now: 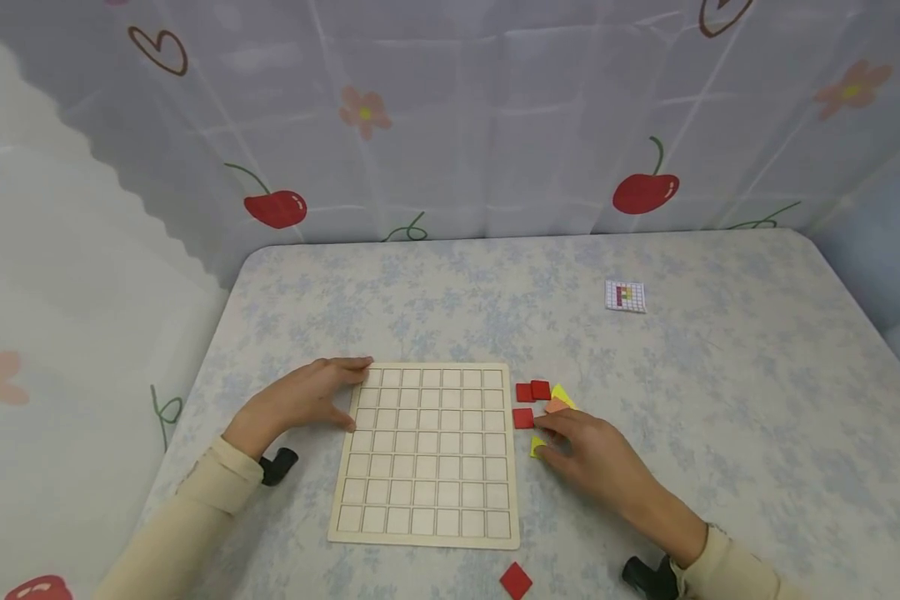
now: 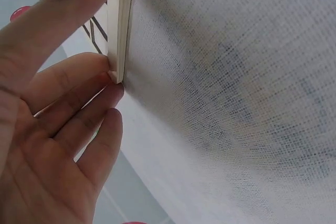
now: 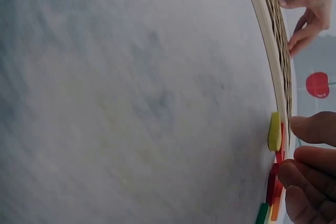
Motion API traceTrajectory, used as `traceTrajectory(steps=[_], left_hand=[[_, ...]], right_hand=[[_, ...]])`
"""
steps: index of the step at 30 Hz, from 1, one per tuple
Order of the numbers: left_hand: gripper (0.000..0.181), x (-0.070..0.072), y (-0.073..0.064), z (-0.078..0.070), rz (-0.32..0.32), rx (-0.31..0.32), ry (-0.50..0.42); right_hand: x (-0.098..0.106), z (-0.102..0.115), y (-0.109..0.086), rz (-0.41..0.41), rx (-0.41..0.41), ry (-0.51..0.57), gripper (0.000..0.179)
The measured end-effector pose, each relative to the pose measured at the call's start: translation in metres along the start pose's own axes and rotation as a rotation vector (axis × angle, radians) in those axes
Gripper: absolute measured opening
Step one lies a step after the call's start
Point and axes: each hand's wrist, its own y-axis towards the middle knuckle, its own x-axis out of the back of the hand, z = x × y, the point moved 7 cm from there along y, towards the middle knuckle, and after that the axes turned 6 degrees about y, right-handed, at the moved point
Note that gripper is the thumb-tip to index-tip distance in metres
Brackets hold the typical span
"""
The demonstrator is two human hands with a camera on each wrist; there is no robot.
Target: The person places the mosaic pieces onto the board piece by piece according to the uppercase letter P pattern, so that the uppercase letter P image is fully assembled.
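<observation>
A square wooden grid board (image 1: 429, 542) lies on the table. My left hand (image 1: 303, 400) rests at its far left corner, the thumb on the left edge and the fingertips at the corner. In the left wrist view, the fingers (image 2: 105, 135) are spread and slightly bent by the board's corner (image 2: 119, 72). My right hand (image 1: 596, 458) reaches over small tiles right of the board. Its thumb is beside a yellow piece (image 1: 537, 447), and the index fingertip is near a red square tile (image 1: 522, 418). An orange piece (image 1: 557, 405) is partly hidden behind that hand.
Two more red tiles (image 1: 540, 390) and another yellow piece (image 1: 560, 392) lie beyond the right hand. A green piece (image 3: 262, 213) shows in the right wrist view. One red tile (image 1: 516, 581) lies near the front. A small pattern card (image 1: 626, 297) is at the back right.
</observation>
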Motion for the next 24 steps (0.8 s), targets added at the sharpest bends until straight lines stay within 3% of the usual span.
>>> traceTrajectory(steps=[9,24], left_hand=[[0.080,-0.001,-0.002,-0.001,-0.005,-0.008,0.027],[0.080,0.001,0.000,-0.002,-0.015,-0.007,0.027]], right_hand=[[-0.009,0.006,-0.003,0.028,-0.032,-0.060,0.036],[-0.016,0.009,0.002,0.062,-0.045,-0.053,0.031]])
